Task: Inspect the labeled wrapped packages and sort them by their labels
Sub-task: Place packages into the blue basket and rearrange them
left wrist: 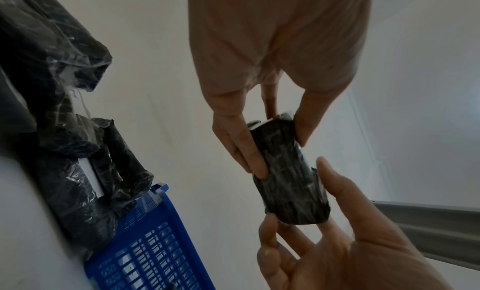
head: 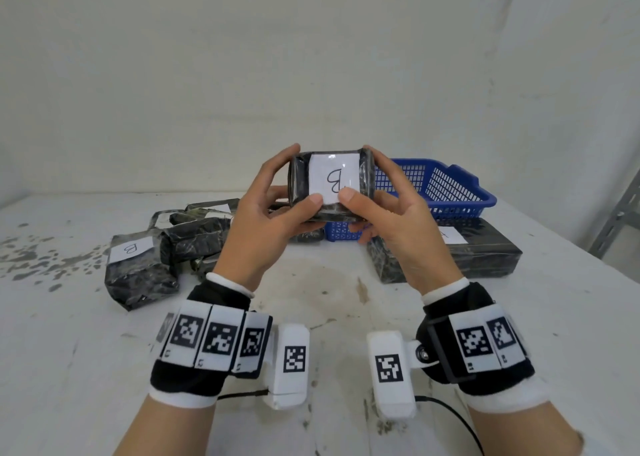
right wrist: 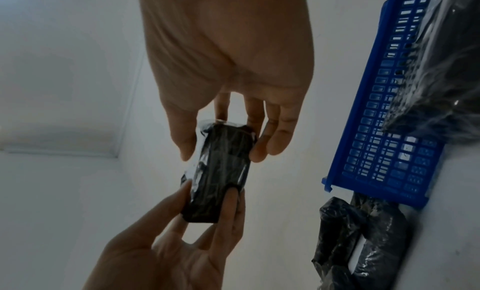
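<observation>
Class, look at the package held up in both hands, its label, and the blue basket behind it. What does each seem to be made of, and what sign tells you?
Held package: glossy black plastic film, seemingly; it wrinkles and glints.
Label: white paper under clear film, apparently; matte with a handwritten B, glare on top.
Blue basket: rigid moulded plastic, likely; uniform colour, regular lattice walls.

White table (head: 311, 317), paint worn, grey flecks along the left edge and a brownish stain mid-front. Plain off-white wall (head: 242, 57) behind it. Grey metal shelf frame (head: 620, 220) at far right, angled brace showing, also visible in the left wrist view (left wrist: 428, 228). Black cable (head: 457, 417) lies on the table near the front.
</observation>
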